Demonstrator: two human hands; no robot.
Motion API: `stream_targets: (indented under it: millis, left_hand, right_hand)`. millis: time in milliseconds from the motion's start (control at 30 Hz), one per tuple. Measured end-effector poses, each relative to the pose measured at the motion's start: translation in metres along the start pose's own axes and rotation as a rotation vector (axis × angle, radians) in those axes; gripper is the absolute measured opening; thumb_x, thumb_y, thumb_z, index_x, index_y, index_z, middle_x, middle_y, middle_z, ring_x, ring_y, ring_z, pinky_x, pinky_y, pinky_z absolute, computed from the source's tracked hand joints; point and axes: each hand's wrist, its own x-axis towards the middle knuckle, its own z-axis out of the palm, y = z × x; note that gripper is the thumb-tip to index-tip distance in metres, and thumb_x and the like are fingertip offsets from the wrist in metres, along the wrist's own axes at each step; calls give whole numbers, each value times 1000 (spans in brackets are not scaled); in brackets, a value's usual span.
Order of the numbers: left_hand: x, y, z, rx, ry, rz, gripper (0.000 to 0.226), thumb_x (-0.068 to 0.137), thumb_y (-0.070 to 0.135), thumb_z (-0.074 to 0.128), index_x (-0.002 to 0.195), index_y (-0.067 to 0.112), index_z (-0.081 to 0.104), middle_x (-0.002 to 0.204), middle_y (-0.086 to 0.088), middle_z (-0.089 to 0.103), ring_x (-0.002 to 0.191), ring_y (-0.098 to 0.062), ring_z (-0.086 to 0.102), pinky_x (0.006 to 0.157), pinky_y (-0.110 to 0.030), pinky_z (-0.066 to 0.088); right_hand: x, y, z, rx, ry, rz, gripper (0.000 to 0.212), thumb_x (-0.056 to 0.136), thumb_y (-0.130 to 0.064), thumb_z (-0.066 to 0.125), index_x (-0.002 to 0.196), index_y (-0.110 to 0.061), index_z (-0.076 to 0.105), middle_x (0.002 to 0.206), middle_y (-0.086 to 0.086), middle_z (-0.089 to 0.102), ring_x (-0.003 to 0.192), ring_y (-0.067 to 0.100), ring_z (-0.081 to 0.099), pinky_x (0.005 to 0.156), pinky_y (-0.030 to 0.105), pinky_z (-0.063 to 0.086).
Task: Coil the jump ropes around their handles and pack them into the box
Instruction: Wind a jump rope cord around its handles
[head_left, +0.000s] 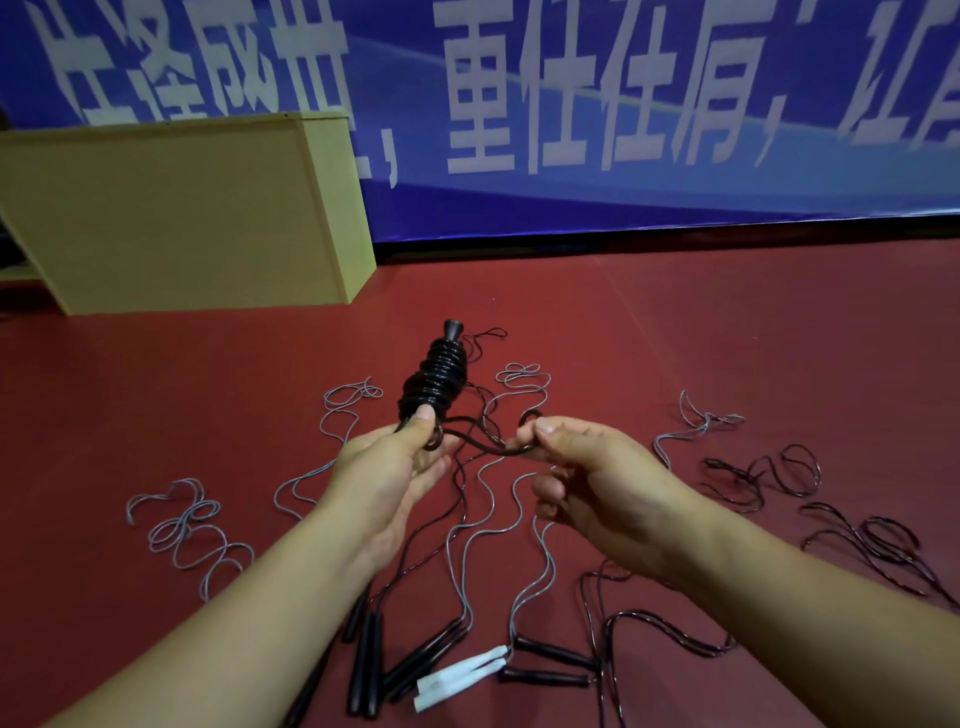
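loose handles (457, 670), black and white, lie nearest on the red floor (727, 338). above them, left hand (395, 467) grips the base of the coiled black rope bundle (434, 379); right hand (582, 467) pinches the last free loop (519, 436) just beside it. advice: keep tension, tuck the tail under a wrap. yellow box (171, 218) sits well beyond the bundle, to its left.

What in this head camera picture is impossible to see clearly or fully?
- Inside of the yellow wooden box: only its outer walls face the camera.
- Handles inside the coiled black jump rope: wraps and the left hand cover them.
- Loose black rope end: partly hidden in the right hand.
- Black ropes on the red floor: cut off at the right edge.
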Motion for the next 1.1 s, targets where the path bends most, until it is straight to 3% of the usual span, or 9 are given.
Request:
stream_targets:
  millis: [100,167,267,367,467,600,767,967,1100]
  left_hand:
    - [-3,0,2,11,-15,7,28,94,14,61,114,-7,60,92,-13,68,94,-20,69,88,-33,54]
    - [-3,0,2,17,-30,7,31,94,14,61,115,-8,60,88,-11,64,96,-20,66,90,-32,54]
    - [-2,0,0,-13,-43,10,28,93,14,62,111,-8,61,93,-12,59,97,-19,61,98,-37,51]
    - [-4,2,0,-58,-63,6,8,93,11,60,93,4,64,84,-6,59,78,-9,62,98,-39,50]
    - [-5,2,0,-70,-45,14,7,93,10,61,89,5,63,78,-1,60,58,-1,59,94,-37,51]
    - [-1,1,-3,-22,50,17,25,93,13,64,109,-5,60,92,-9,65,83,-13,66,90,-38,53]
    - [3,-3,-13,267,96,12,23,93,20,66,104,0,64,84,-8,67,82,-20,72,72,-33,59]
    - [-3,-1,-10,704,-9,101,21,93,19,63,78,5,66,69,-9,70,62,-20,71,56,-26,57]
    - [-1,-5,-12,1040,-153,150,21,90,26,67,72,14,66,63,-4,71,57,-16,67,63,-30,55]
  right_hand:
    - [1,-2,3,-8,48,63,22,98,-17,49,81,-17,64,80,1,60,40,7,31,54,27,35]
    - [2,-1,4,-47,83,74,14,96,-13,52,93,-14,66,76,-1,63,38,6,30,52,25,36]
    - [3,1,2,-101,137,127,24,87,-1,55,106,-10,66,71,2,58,40,7,31,50,23,37]
    - [3,1,-3,-108,209,225,23,83,-1,53,98,-12,66,68,2,61,41,10,32,53,24,37]
    - [1,0,-4,-97,210,287,16,81,0,49,81,-15,55,65,3,64,38,11,33,51,23,39]
    - [-1,-2,-4,-231,107,199,28,75,5,48,65,-21,48,77,8,60,52,14,49,55,26,46]
    - [-6,-2,3,-334,-23,-38,27,85,-1,61,67,-19,51,65,2,52,58,12,51,59,28,46]
    - [-6,-11,-1,-253,84,-174,25,87,-7,66,69,-7,49,61,9,41,55,21,50,55,25,50]
    - [-9,-12,-2,-272,78,-191,26,90,-15,65,69,-7,51,63,12,53,54,19,59,57,29,53]
